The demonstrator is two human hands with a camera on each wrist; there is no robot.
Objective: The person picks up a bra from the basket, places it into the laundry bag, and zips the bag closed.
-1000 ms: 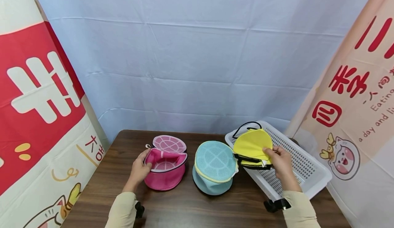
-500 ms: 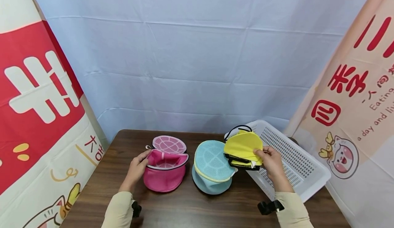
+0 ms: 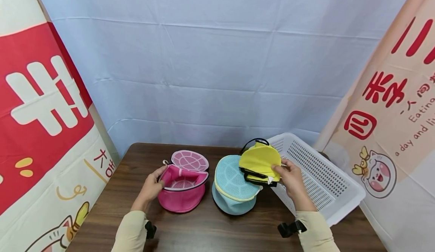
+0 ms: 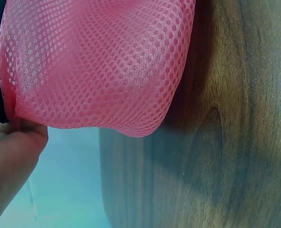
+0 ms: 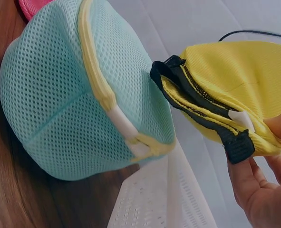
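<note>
A pink mesh laundry bag (image 3: 181,201) stands on the table with its round lid (image 3: 190,160) folded back and its mouth wide. My left hand (image 3: 149,187) pinches its left rim beside the black zip; the left wrist view shows thumb and fingers on that edge. My right hand (image 3: 292,182) holds a yellow zipped pouch (image 5: 240,71) with black trim, a white tab and a thin black cord loop. This pouch hangs over the right side of a light blue mesh laundry bag (image 3: 236,178), which has a yellow-edged top and stands between the two hands.
A white perforated plastic basket (image 3: 319,195) stands at an angle on the right of the brown wooden table (image 3: 204,233). Behind the table hangs a pale blue cloth (image 3: 217,74), with printed cloths on both sides.
My right hand has carried the yellow pouch left, from over the basket to over the blue mesh bag. My left hand stays at the pink bag's rim, whose mouth has shifted slightly.
</note>
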